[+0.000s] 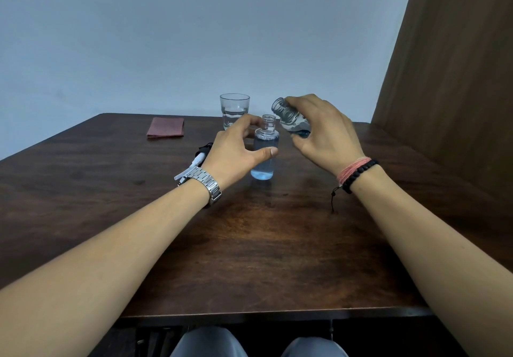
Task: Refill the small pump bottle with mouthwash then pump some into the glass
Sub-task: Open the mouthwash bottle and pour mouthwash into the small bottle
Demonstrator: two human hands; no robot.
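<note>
The small clear bottle (265,151) stands upright on the wooden table (249,231), uncapped and largely full of pale blue liquid. My left hand (236,152) curls around it, thumb in front and fingers behind. My right hand (322,132) holds the larger mouthwash bottle (288,116) tilted, its open threaded neck pointing up and left, just right of the small bottle's mouth. A little blue liquid shows low in it. The glass (234,111) stands behind, with some clear liquid. The pump head with its white tube (194,166) lies on the table, left of my wrist.
A folded reddish cloth (165,127) lies at the far left of the table near the back edge. A brown wooden panel (449,93) rises at the right. A pale wall stands behind the table. My knees show below the front edge.
</note>
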